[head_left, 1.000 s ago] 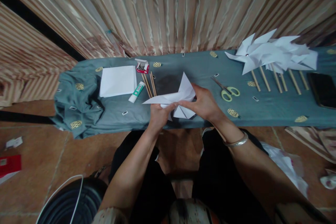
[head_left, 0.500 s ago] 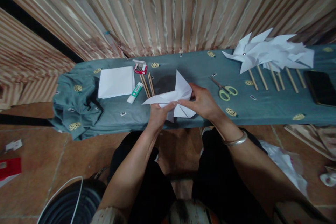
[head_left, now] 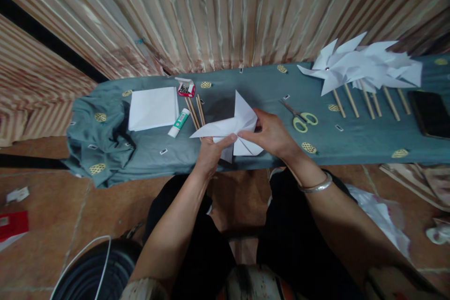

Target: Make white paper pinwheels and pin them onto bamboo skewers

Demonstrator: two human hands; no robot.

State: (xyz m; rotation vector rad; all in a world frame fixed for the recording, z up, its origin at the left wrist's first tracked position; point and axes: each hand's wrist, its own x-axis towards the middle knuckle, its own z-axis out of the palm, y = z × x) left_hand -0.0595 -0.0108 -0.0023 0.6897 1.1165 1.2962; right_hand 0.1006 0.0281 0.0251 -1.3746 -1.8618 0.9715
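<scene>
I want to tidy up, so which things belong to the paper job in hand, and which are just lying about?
Likely the job's:
folded paper in the left hand and right hand
paper stack
glue stick
loose sticks
box of metal bits
scissors
pinwheels

Probably just lying about:
phone
bucket
red item
plastic bag
</scene>
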